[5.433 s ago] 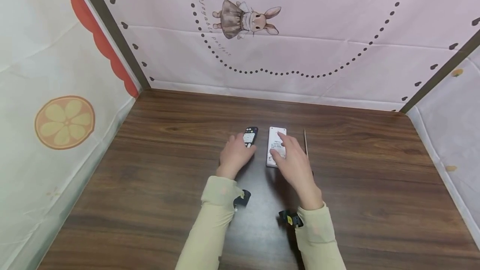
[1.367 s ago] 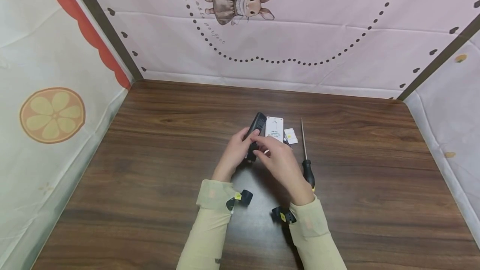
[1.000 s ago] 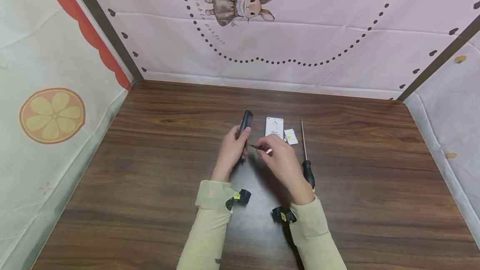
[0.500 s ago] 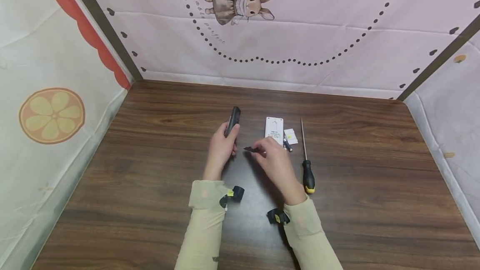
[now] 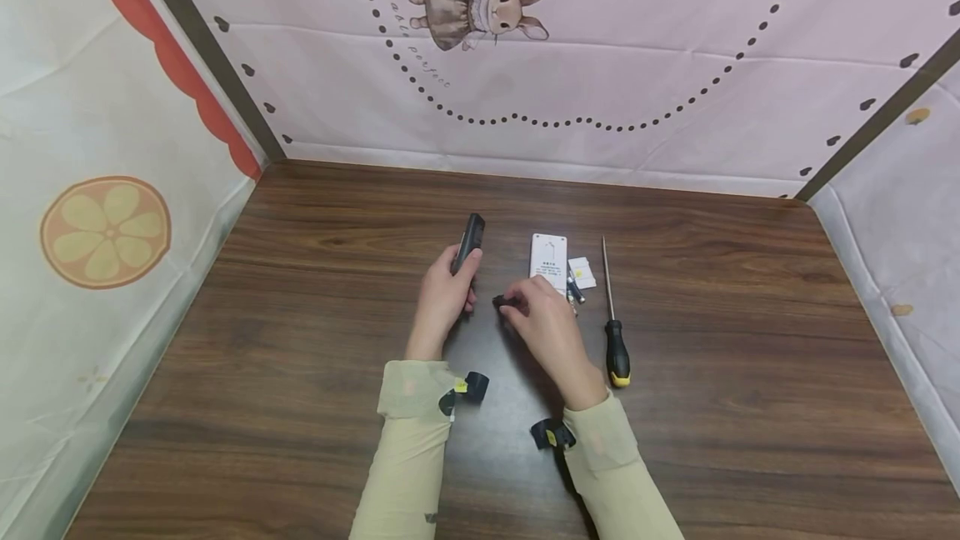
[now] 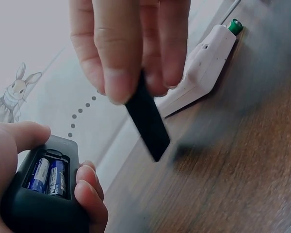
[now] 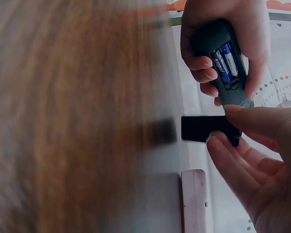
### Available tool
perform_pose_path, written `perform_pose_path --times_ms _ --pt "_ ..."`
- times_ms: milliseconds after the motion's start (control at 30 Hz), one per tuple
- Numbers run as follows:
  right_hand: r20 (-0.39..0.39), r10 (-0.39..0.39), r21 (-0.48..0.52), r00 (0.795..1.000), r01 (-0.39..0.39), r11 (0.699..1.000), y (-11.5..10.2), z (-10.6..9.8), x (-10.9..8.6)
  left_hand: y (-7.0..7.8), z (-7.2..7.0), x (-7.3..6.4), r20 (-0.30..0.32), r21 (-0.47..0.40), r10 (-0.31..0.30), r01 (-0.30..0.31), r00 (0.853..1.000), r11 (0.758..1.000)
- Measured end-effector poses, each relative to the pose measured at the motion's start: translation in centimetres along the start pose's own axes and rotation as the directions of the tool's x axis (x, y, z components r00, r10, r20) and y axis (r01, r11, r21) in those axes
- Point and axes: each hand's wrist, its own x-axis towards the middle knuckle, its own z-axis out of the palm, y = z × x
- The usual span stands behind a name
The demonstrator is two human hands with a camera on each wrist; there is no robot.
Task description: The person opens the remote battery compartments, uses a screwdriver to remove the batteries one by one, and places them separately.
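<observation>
My left hand grips a black remote control above the table. In the left wrist view its battery bay is uncovered and holds two blue batteries side by side. Between thumb and fingers, my right hand pinches a small flat black battery cover, a short way to the right of the remote. The cover is apart from the remote in the head view. Just beyond the right hand lies a white remote control, printed text facing up, its near end hidden by the hand.
Beside the white remote lie a small white cover piece and loose batteries. Further right, a screwdriver with a black and yellow handle points away. Fabric walls bound the wooden table at the back and sides.
The black remote, earlier lying on the table, is now held in my left hand, turned over. Its cover has come away in my right hand, and the left hand has shifted left.
</observation>
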Motion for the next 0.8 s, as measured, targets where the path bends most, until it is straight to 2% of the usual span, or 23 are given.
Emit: perform_pose_path --times_ms 200,433,600,800 --pt "0.07 -0.002 -0.046 0.998 0.005 0.999 0.1 0.2 0.1 0.1 0.1 -0.1 0.008 -0.009 -0.009 0.009 1.0 1.0" --pt "0.111 -0.081 -0.059 0.99 0.088 0.994 0.5 0.5 0.7 0.0 0.2 0.0 0.016 -0.026 -0.003 0.003 1.0 1.0" --pt "0.172 -0.124 -0.07 0.977 0.137 0.988 0.8 0.6 1.0 0.0 0.2 -0.2 0.024 -0.031 -0.011 0.012 1.0 0.999" --pt "0.213 -0.122 -0.1 0.969 0.146 0.984 0.8 0.5 1.2 0.1 0.1 -0.2 0.029 -0.04 -0.02 0.021 0.999 0.999"
